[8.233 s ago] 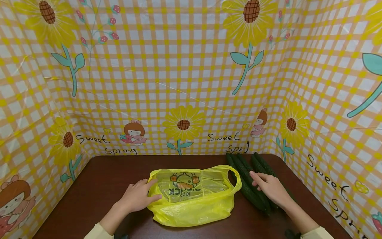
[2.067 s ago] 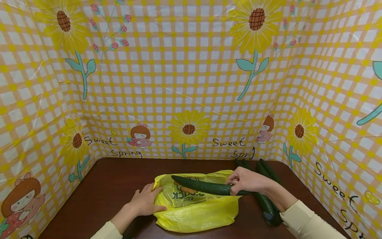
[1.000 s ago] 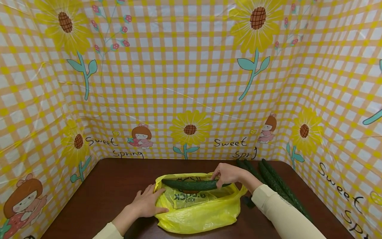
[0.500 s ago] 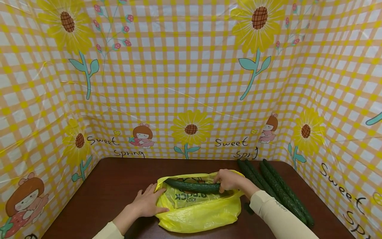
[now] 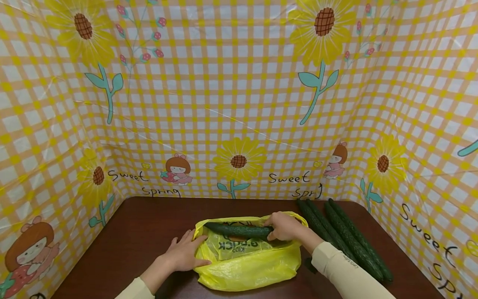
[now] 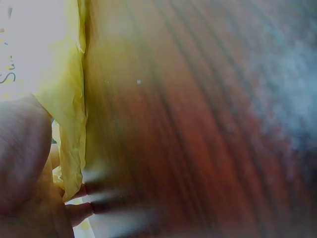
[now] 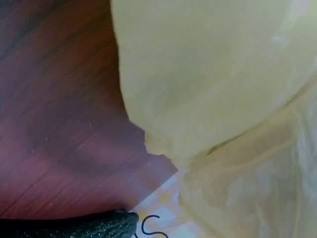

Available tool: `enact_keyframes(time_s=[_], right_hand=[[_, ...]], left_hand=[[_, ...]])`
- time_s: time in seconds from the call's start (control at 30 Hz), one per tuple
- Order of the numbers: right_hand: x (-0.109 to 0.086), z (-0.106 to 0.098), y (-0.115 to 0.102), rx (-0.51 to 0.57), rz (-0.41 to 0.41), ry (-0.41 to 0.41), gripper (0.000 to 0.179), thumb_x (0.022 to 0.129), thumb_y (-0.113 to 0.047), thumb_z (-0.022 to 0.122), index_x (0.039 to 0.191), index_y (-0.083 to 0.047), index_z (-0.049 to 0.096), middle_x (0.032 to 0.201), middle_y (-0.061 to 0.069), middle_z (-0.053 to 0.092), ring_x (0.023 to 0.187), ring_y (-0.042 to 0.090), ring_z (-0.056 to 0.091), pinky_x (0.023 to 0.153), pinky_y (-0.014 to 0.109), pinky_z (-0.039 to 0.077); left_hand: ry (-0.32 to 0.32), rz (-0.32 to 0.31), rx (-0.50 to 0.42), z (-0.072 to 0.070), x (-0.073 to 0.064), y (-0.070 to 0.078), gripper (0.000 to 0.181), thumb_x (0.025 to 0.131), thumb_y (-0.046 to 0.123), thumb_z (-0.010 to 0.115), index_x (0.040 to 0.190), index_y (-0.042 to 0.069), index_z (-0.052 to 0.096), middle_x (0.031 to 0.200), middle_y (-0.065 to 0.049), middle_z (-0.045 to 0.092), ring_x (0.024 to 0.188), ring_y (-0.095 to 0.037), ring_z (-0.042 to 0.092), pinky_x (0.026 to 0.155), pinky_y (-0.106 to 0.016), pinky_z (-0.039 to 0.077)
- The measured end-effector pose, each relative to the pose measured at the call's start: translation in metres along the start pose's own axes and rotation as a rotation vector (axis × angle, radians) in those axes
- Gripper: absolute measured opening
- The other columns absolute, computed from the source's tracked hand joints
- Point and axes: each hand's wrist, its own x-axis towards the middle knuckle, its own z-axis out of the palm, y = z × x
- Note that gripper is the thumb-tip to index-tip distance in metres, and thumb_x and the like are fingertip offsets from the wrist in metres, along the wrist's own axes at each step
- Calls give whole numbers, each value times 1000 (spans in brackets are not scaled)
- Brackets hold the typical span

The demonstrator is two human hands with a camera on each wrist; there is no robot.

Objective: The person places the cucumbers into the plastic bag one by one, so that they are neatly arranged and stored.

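While in head view the right hand (image 5: 287, 226) grips a probably firm cucumber (image 5: 239, 231), best held mid-length, inside the bag (image 5: 250, 272), left hand (image 5: 184, 252) spread at its rim, the left wrist view shows limp plastic (image 6: 72, 119), the right a second cucumber (image 7: 74, 227).

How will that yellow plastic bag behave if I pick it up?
The yellow plastic bag is likely floppy, since its thin walls crease. Its reversed print showing through suggests light film. The long dark green cucumber in its opening might make it sag.
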Motion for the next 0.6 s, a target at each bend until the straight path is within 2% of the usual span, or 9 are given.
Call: enact_keyframes(time_s=[0.07,0.1,0.13,0.2,0.27,0.33,0.47,0.53,0.6], right_hand=[[0,-1,2,7,-13,3,38,84,-8,81,120,-1,73,107,15,74,49,14,30,60,33,41],[1,-2,3,5,-14,5,37,84,-9,81,119,-1,74,107,15,75,47,15,27,60,33,40],[2,-2,4,-3,-13,11,36,83,-9,82,118,-2,74,116,14,73,50,15,38,63,35,45],[4,-1,7,-6,-8,21,35,82,-9,82,116,-3,75,117,14,73,61,21,57,70,39,53],[6,1,9,-1,12,22,35,83,-9,82,116,-3,76,117,14,73,78,28,68,76,44,57],[8,3,11,-2,42,26,35,83,-10,82,117,-4,75,118,13,73,96,30,71,82,46,58],[9,6,14,2,102,36,36,85,-12,81,120,-5,74,119,12,73,102,30,70,84,45,58],[9,7,15,2,109,43,36,86,-13,80,121,-5,74,120,12,72,101,28,71,83,43,58],[8,7,16,3,94,47,37,88,-13,79,122,-4,72,118,12,73,89,23,70,76,38,56]], left_hand=[[-1,6,-5,3,2,-4,91,81,77,63,153,23,45,163,-24,26,152,-44,19,110,-77,14],[-3,3,-6,4,3,-4,92,81,77,63,153,23,45,163,-23,26,152,-44,19,110,-77,14],[-3,1,-3,3,3,-4,92,81,77,63,153,23,45,163,-23,25,153,-44,19,111,-77,14],[-9,-8,8,2,2,-3,90,82,75,63,154,24,44,164,-22,25,153,-43,18,112,-76,13],[-12,-10,12,0,0,1,87,83,72,65,153,23,45,163,-22,26,153,-43,19,112,-76,14],[-17,-14,13,-2,-2,4,85,84,68,68,153,23,46,163,-22,26,153,-43,19,112,-76,14],[-17,-15,11,-5,-5,9,81,86,62,71,152,21,47,163,-22,27,152,-43,21,112,-75,16],[-16,-14,15,-6,-5,9,81,86,61,71,152,21,47,163,-23,27,152,-43,21,111,-75,16],[-16,-11,22,-7,-5,9,80,86,61,71,152,21,47,163,-23,27,152,-44,22,111,-76,17]])
